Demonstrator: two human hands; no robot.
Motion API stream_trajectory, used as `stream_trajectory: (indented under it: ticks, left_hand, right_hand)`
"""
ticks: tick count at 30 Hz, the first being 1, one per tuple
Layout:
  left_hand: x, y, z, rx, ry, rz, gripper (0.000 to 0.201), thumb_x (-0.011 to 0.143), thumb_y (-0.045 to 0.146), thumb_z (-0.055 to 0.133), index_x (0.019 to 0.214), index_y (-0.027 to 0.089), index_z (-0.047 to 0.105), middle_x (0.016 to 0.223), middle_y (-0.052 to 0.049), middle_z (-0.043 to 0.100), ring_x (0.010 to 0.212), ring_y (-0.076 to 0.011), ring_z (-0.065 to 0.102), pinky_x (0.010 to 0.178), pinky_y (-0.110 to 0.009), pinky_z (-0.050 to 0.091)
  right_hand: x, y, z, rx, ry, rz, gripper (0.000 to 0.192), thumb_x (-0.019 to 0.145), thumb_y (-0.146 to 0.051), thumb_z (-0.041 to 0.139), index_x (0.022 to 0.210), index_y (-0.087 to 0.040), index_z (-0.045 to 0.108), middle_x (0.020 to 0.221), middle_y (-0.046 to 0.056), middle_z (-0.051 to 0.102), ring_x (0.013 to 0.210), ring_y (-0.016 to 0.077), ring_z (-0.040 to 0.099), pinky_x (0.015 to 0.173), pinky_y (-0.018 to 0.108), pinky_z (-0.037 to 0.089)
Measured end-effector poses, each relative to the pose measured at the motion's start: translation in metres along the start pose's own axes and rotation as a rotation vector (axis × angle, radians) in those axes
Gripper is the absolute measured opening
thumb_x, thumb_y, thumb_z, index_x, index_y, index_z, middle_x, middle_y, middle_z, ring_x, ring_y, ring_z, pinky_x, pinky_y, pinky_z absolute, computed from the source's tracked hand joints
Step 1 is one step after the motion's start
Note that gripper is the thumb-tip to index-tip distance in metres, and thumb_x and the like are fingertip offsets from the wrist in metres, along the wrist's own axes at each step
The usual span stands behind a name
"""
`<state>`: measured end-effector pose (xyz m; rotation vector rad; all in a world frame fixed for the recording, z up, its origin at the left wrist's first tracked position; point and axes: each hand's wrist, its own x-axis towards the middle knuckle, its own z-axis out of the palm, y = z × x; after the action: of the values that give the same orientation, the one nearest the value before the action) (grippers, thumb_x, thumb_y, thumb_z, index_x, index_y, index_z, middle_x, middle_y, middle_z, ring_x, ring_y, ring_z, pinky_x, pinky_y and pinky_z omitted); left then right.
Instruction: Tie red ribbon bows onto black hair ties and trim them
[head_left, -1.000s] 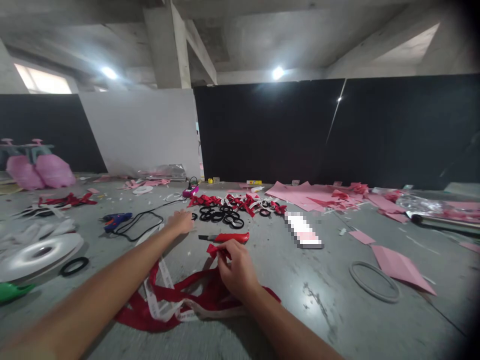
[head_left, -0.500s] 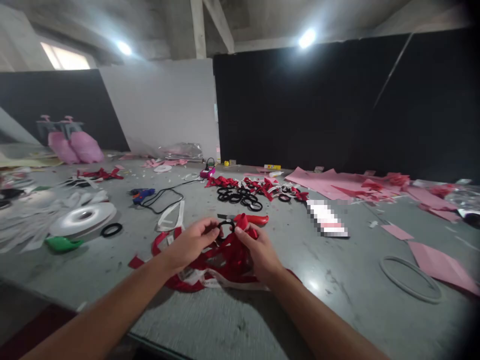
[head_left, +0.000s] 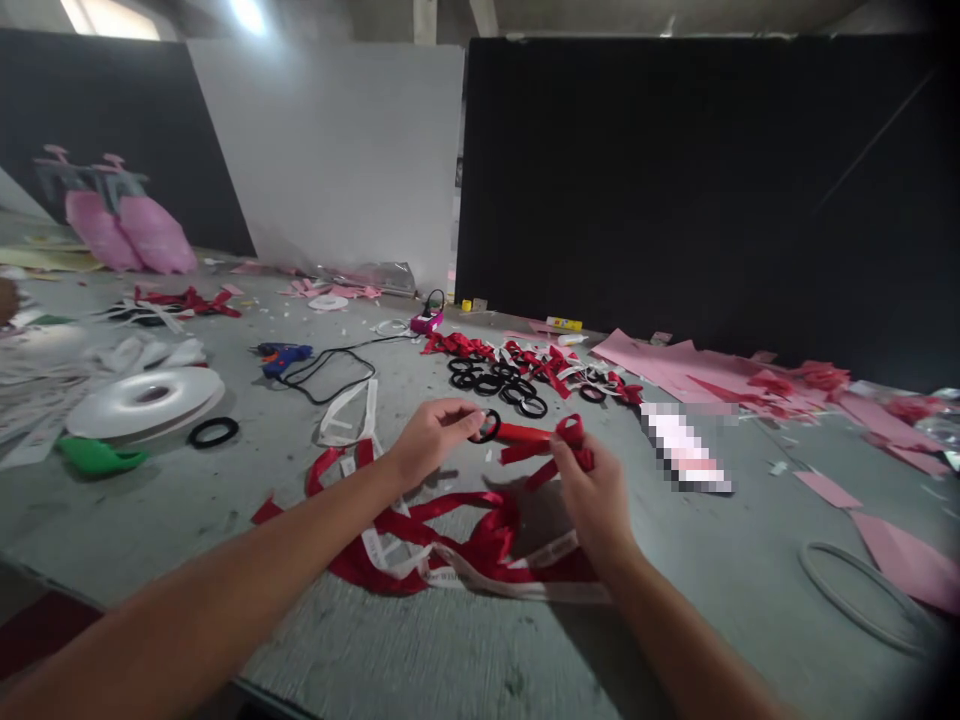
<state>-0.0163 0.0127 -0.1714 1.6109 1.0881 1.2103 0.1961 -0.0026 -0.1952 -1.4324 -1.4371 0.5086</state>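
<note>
Your left grip [head_left: 433, 440] pinches the black ring [head_left: 496, 427] only at its rim, so it may slip while your right grip [head_left: 598, 490] clamps the red ribbon [head_left: 572, 427].

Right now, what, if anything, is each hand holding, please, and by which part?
The left hand pinches a black ring by its rim; the right hand holds a red ribbon near its loop.

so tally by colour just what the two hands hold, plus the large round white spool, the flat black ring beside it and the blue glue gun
Black: 2 (thin round ring in left hand; flat round ring beside large white spool)
Red: 1 (looped fabric ribbon in right hand)
White: 1 (that spool)
Blue: 1 (glue gun)
Total: 5
</note>
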Motion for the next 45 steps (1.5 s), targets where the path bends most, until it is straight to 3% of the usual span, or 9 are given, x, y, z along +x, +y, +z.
stream_trajectory:
  ticks: [3, 6, 10, 13, 16, 22, 28, 38, 45]
  left_hand:
    - [0.003, -0.019, -0.007, 0.037, 0.05, -0.018, 0.027, 0.085, 0.042, 0.059, 0.085, 0.016, 0.066, 0.066, -0.001, 0.061, 0.065, -0.0144, 0.056, 0.063, -0.026, 0.043]
    - [-0.004, -0.028, -0.007, 0.088, 0.022, -0.089, 0.029, 0.088, 0.044, 0.055, 0.089, 0.016, 0.063, 0.063, 0.0, 0.06, 0.058, -0.0133, 0.055, 0.055, -0.024, 0.041]
    - [-0.011, -0.024, 0.001, 0.29, -0.072, 0.041, 0.028, 0.09, 0.042, 0.053, 0.091, 0.017, 0.064, 0.071, -0.002, 0.065, 0.062, -0.0129, 0.056, 0.058, -0.025, 0.041]
    - [-0.013, -0.02, 0.004, 0.382, -0.077, 0.166, 0.023, 0.09, 0.037, 0.055, 0.089, 0.017, 0.066, 0.078, -0.003, 0.068, 0.069, -0.0129, 0.058, 0.063, -0.026, 0.041]
    - [-0.015, -0.017, 0.004, 0.374, -0.059, 0.168, 0.023, 0.091, 0.037, 0.055, 0.086, 0.017, 0.066, 0.071, 0.0, 0.066, 0.063, -0.011, 0.054, 0.062, -0.026, 0.04]
    - [-0.018, -0.018, 0.005, 0.306, -0.088, 0.091, 0.026, 0.09, 0.04, 0.055, 0.09, 0.016, 0.067, 0.074, -0.001, 0.066, 0.065, -0.0115, 0.054, 0.063, -0.026, 0.041]
    - [-0.019, -0.023, 0.006, 0.051, -0.196, -0.053, 0.027, 0.09, 0.037, 0.053, 0.099, 0.015, 0.066, 0.072, -0.002, 0.066, 0.067, -0.0133, 0.056, 0.066, -0.027, 0.044]
    - [-0.014, -0.023, 0.007, -0.326, -0.15, -0.229, 0.023, 0.084, 0.032, 0.064, 0.098, 0.015, 0.063, 0.08, -0.006, 0.072, 0.07, -0.012, 0.06, 0.069, -0.025, 0.045]
    - [-0.012, -0.024, 0.005, -0.39, -0.124, -0.252, 0.025, 0.076, 0.034, 0.075, 0.089, 0.015, 0.065, 0.081, -0.006, 0.074, 0.065, -0.0096, 0.058, 0.059, -0.021, 0.04]
  right_hand:
    - [0.013, 0.014, -0.006, -0.256, 0.106, -0.001, 0.022, 0.079, -0.029, 0.052, 0.091, -0.017, 0.067, 0.081, 0.007, 0.062, 0.071, 0.0226, 0.056, 0.066, 0.035, 0.041]
    - [0.016, 0.021, -0.004, -0.498, 0.173, -0.084, 0.051, 0.074, -0.026, 0.055, 0.125, -0.018, 0.058, 0.121, 0.018, 0.055, 0.105, 0.0359, 0.053, 0.084, 0.05, 0.041]
    - [0.012, 0.022, 0.005, -0.688, -0.022, -0.348, 0.049, 0.087, -0.034, 0.054, 0.135, -0.025, 0.048, 0.141, 0.013, 0.047, 0.129, 0.0364, 0.04, 0.103, 0.058, 0.025]
    - [0.01, 0.021, 0.01, -0.729, -0.251, -0.476, 0.034, 0.096, -0.032, 0.047, 0.129, -0.029, 0.051, 0.134, 0.007, 0.057, 0.123, 0.0292, 0.049, 0.107, 0.057, 0.015]
    - [0.008, 0.018, 0.012, -0.755, -0.311, -0.488, 0.026, 0.096, -0.031, 0.048, 0.122, -0.029, 0.055, 0.119, 0.005, 0.064, 0.112, 0.0266, 0.056, 0.106, 0.055, 0.016]
    - [0.007, 0.017, 0.013, -0.746, -0.259, -0.402, 0.012, 0.09, -0.028, 0.052, 0.099, -0.021, 0.056, 0.095, 0.005, 0.068, 0.095, 0.0264, 0.061, 0.093, 0.049, 0.03]
    - [0.004, 0.017, 0.012, -0.625, -0.243, -0.409, 0.049, 0.088, -0.023, 0.044, 0.136, -0.015, 0.038, 0.112, 0.015, 0.063, 0.106, 0.0318, 0.057, 0.091, 0.052, 0.034]
    - [0.0, 0.008, 0.009, 0.23, -0.034, -0.081, 0.053, 0.092, -0.03, 0.034, 0.145, -0.025, 0.036, 0.108, 0.008, 0.059, 0.083, 0.0185, 0.058, 0.071, 0.035, 0.049]
    - [-0.009, -0.012, 0.007, 0.027, -0.098, -0.211, 0.033, 0.091, -0.04, 0.05, 0.115, -0.019, 0.061, 0.089, 0.005, 0.056, 0.078, 0.0176, 0.052, 0.071, 0.035, 0.042]
